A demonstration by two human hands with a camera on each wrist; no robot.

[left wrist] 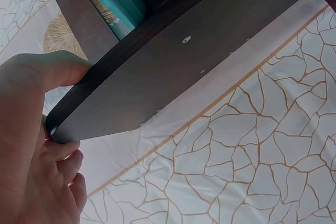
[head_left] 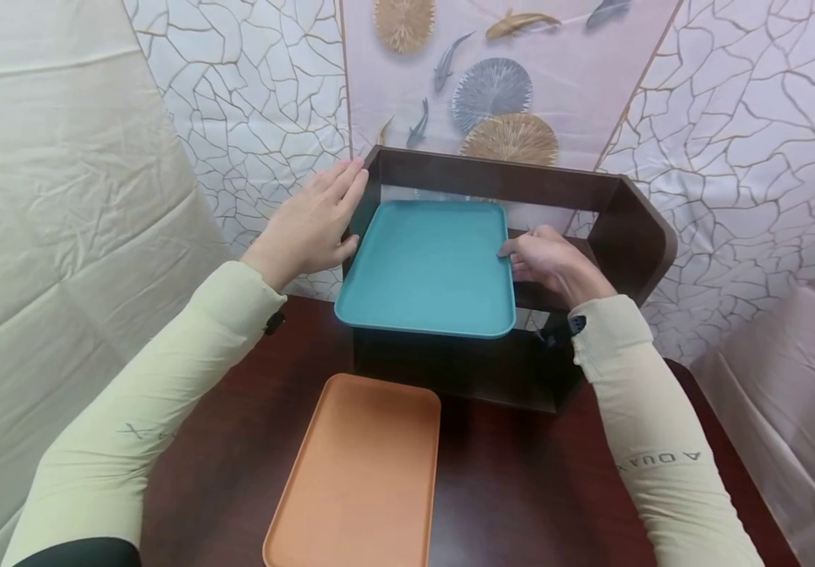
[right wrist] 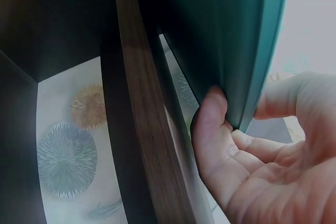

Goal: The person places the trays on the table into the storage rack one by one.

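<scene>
My right hand (head_left: 545, 260) pinches the right edge of a teal tray (head_left: 431, 268), thumb on the upper face and fingers curled beneath. In the right wrist view the tray's underside (right wrist: 210, 19) is seen close to a wooden shelf board (right wrist: 149, 103). The tray tilts across the front of a dark brown shelf unit (head_left: 499, 167). My left hand (head_left: 311, 220) holds the upper corner of the unit's left side panel (left wrist: 157, 66), its thumb at the front edge and fingers round the outer side.
An orange tray (head_left: 364, 480) lies on the dark red table (head_left: 223, 441), in front of the shelf unit. Behind stands a cloth backdrop (head_left: 272, 94) with crackle lines and fish pictures. Pale curtains (head_left: 60, 197) hang at both sides.
</scene>
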